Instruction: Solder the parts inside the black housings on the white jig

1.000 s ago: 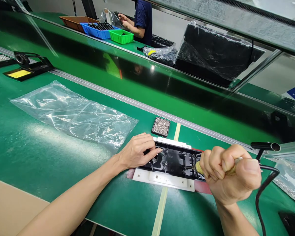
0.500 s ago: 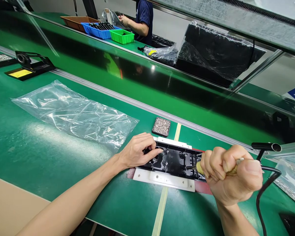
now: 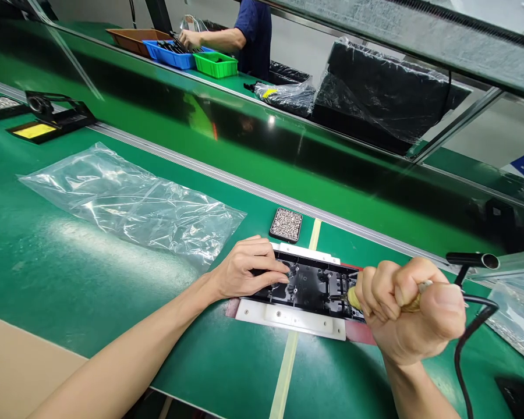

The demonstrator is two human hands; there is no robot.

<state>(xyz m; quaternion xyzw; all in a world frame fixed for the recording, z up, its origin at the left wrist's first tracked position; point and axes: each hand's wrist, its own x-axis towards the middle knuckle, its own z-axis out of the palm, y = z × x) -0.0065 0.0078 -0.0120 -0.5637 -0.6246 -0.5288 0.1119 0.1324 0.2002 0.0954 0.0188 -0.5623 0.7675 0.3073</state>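
Observation:
A long black plastic housing (image 3: 310, 282) with small posts inside lies in a white fixture (image 3: 294, 319) on the green bench. My left hand (image 3: 248, 270) rests over its left end, thumb and forefinger tips drawn close together beside a post. Anything between those tips is too small to make out. My right hand (image 3: 413, 308) is wrapped round the yellow handle of a soldering iron (image 3: 353, 298), whose metal tip points down into the right part of the housing. Behind the fixture sits a small black tray (image 3: 286, 225) full of tiny metal pieces.
A clear plastic bag (image 3: 140, 203) lies left of the fixture. A black cable (image 3: 463, 349) and a metal-tube holder (image 3: 474, 261) stand at the right. A black stand with a yellow sponge (image 3: 37, 131) is far left. Behind the divider, a co-worker's hand (image 3: 190, 39) reaches over a blue bin (image 3: 170, 58).
My left forefinger has stretched out toward the thumb tip over the housing. My right hand and the soldering iron stay in place. The co-worker's arm has moved left to the blue bin.

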